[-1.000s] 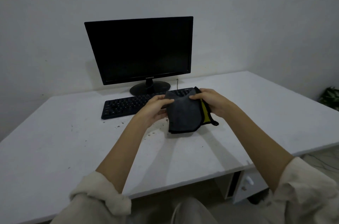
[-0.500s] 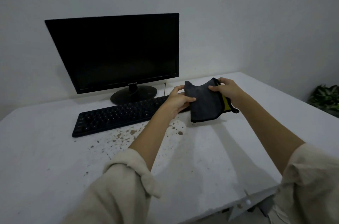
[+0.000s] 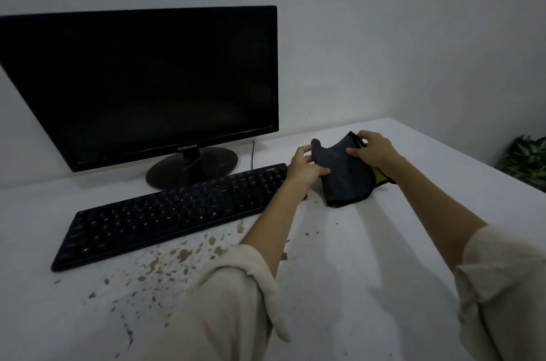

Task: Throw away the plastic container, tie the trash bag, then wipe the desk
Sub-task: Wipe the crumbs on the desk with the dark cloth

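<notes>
A dark grey cloth (image 3: 344,176) with a yellow inner side hangs folded between both hands, just above the white desk (image 3: 369,272) to the right of the keyboard. My left hand (image 3: 304,165) pinches its left edge. My right hand (image 3: 373,149) grips its upper right corner. Brown crumbs and stains (image 3: 183,257) are scattered on the desk in front of the keyboard, partly hidden by my left sleeve. No plastic container or trash bag is in view.
A black keyboard (image 3: 165,213) lies left of the hands, with a black monitor (image 3: 147,86) on its round stand behind it against the wall. A thin cable stands by the stand. A green plant (image 3: 526,159) sits beyond the desk's right edge.
The view has moved closer to the desk and to the right. Both hands have kept their hold on the cloth and carried it slightly right, past the keyboard's end.
</notes>
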